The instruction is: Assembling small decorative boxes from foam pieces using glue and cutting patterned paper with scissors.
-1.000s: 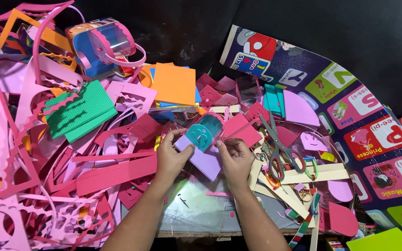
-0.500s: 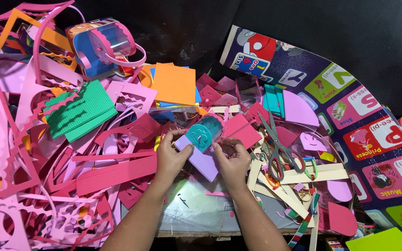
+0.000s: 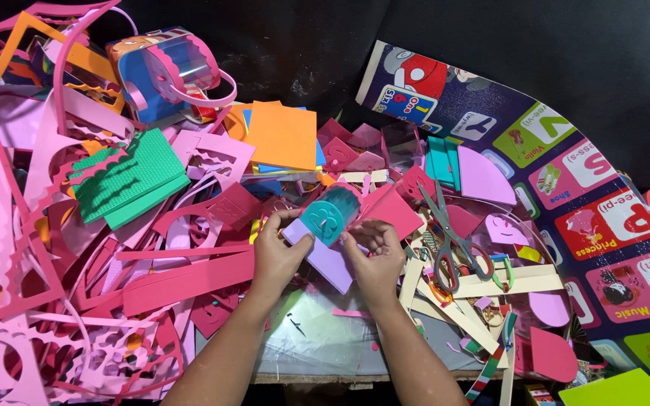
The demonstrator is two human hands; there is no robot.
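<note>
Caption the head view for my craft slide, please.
Both hands, left and right, press a teal punch onto lilac foam.

Left hand point(image 3: 280, 252) and right hand point(image 3: 376, 259): both bare, no gloves. Forearms bare to the frame edge; no sleeves visible. No rings, watch or bracelets discernible on either.

Left hand point(image 3: 278, 256), right hand point(image 3: 378, 259): pinching grip.

Colourful picture-card poster point(image 3: 566, 188) at right, curved, dark-blue ground
</note>
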